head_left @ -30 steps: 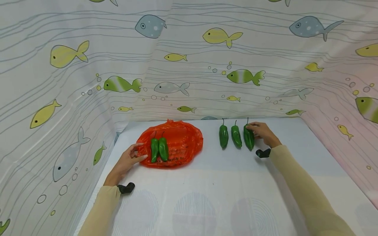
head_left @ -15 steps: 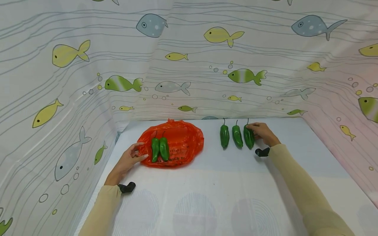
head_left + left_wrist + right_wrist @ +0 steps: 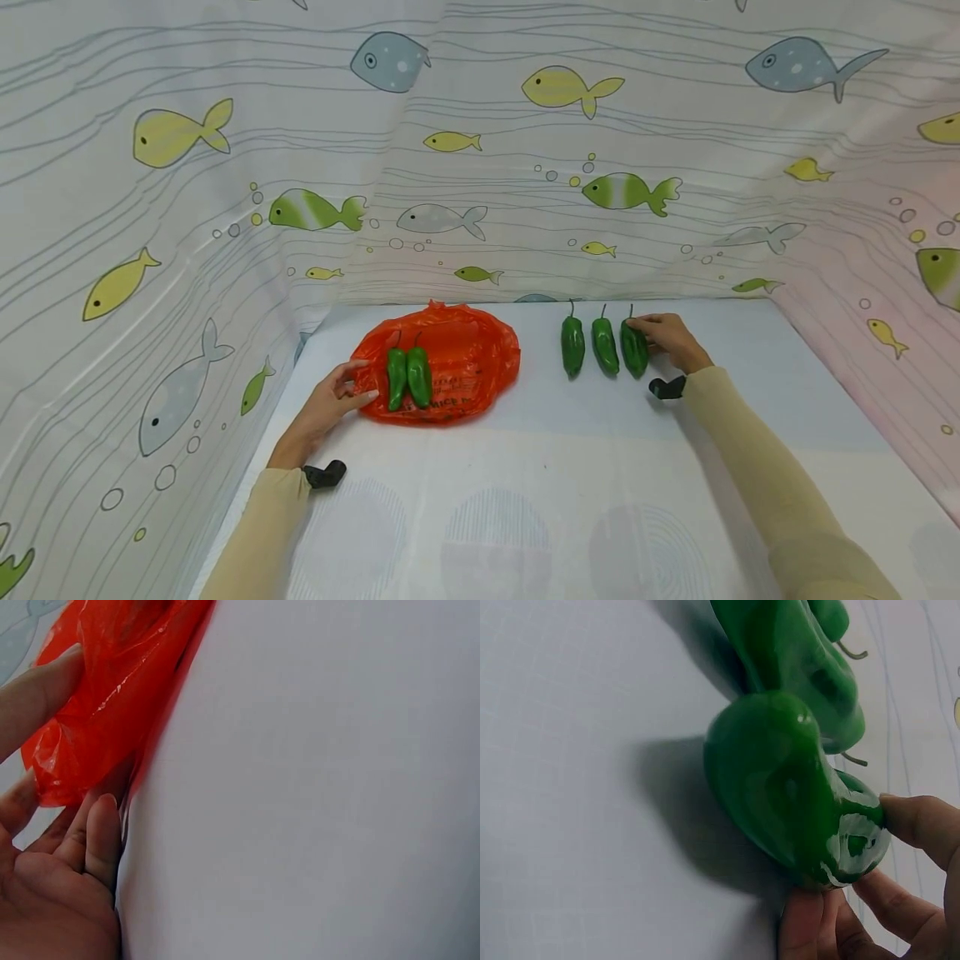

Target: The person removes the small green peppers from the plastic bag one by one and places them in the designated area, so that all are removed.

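My left hand (image 3: 327, 407) is at the left edge of a red plastic bag (image 3: 483, 375), its thumb and fingers spread apart. In the left wrist view, the fingertips touch the crumpled bag (image 3: 112, 697). Two green peppers (image 3: 397, 380) lie side by side on the bag. My right hand (image 3: 670, 340) pinches the top end of the rightmost green pepper (image 3: 633, 350) in a row of three. In the right wrist view, this glossy pepper (image 3: 769, 776) sits between thumb and fingers. The row's middle pepper (image 3: 604, 346) and left pepper (image 3: 572, 346) lie beside it.
A white table (image 3: 495, 467) with faint round patterns carries everything. Behind it and at both sides hang sheets (image 3: 450, 167) printed with fish. Black bands (image 3: 324, 475) sit at both wrists.
The whole head view has shifted very slightly. Both hands, the peppers and the bag keep nearly the same places.
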### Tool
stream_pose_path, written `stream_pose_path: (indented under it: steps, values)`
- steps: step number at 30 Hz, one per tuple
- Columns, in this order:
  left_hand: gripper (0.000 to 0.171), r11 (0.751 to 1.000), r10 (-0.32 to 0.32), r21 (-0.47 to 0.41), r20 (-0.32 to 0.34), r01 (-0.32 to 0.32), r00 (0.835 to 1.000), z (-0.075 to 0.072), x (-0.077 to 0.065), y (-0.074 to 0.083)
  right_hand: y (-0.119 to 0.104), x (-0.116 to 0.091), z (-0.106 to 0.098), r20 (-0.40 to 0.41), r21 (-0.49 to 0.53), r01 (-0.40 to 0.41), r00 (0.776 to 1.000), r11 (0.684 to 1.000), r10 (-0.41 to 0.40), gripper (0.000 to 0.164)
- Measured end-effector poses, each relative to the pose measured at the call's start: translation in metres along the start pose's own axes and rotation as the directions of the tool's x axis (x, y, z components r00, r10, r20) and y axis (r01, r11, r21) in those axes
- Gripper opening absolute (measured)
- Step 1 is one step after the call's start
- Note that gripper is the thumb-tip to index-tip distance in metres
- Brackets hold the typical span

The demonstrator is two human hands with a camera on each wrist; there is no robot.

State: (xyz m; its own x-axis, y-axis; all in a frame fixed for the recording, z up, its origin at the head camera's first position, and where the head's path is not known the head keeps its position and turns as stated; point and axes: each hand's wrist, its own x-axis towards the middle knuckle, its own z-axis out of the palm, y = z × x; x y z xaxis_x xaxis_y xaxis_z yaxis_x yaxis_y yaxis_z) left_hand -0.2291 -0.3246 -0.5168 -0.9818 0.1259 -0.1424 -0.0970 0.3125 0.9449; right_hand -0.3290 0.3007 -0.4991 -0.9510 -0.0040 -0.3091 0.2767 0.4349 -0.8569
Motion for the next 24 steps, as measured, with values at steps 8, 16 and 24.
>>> stream_pose_path:
  steps: [8, 16, 24]
  values:
    - [0.069, 1.0, -0.019, 0.0, 0.005, 0.019, 1.0, 0.0013, -0.003, 0.0082, 0.0001, 0.0008, 0.0011, -0.03, 0.01, 0.005, 1.0, 1.0, -0.004, 0.066]
    - [0.072, 1.0, -0.011, -0.002, -0.003, 0.011, 1.0, 0.0007, 0.0, -0.0002, 0.0029, 0.0, -0.0016, -0.08, 0.002, -0.011, 0.997, 1.0, 0.012, 0.066]
    - [0.073, 1.0, -0.005, -0.003, -0.006, 0.005, 1.0, 0.0002, 0.0004, -0.0011, 0.0005, -0.006, -0.0049, -0.134, -0.004, 0.007, 0.991, 1.0, -0.007, 0.064]
